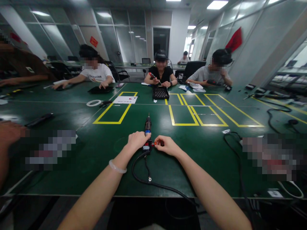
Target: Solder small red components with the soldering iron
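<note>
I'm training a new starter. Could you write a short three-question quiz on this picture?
1. Which way does the screwdriver in the left hand point: A, left; B, ahead; C, right?
2. True or false: the bracelet is on the same arm as the right hand.
3. Fill in: the rectangles on the table are outlined in ____.

Key: 1. B; 2. False; 3. Yellow.

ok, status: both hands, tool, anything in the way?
Left hand holding screwdriver, bit pointing away. Right hand pinching small orange piece at its side. Cable loops on near side, clear of bit.
</note>
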`<control>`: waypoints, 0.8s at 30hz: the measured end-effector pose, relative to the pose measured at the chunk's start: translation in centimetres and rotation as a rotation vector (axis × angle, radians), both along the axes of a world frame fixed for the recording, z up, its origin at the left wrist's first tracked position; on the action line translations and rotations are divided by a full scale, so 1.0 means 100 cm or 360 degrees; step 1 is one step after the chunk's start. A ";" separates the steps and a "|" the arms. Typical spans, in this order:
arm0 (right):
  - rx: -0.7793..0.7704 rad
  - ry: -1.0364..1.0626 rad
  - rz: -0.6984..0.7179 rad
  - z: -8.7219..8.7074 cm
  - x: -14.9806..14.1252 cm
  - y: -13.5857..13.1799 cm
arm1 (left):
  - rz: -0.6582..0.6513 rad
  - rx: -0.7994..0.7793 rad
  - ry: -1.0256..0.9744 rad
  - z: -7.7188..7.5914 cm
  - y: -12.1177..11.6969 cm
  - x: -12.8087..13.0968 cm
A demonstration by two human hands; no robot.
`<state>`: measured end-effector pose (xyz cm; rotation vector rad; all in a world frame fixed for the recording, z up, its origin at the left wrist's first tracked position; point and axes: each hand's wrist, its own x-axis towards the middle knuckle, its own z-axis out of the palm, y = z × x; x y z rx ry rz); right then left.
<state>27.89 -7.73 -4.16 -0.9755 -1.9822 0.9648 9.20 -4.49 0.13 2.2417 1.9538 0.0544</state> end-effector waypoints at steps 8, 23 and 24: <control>0.0210 -0.0220 -0.0093 -0.002 -0.007 0.000 | 0.0030 0.0074 -0.0039 -0.004 -0.006 -0.002; 0.0018 -0.0029 -0.0091 0.001 -0.012 -0.002 | -0.0358 -0.0089 -0.0169 0.000 -0.010 -0.019; 0.0024 -0.0041 -0.0103 0.000 -0.011 -0.002 | -0.0381 -0.0110 -0.0178 0.002 -0.010 -0.020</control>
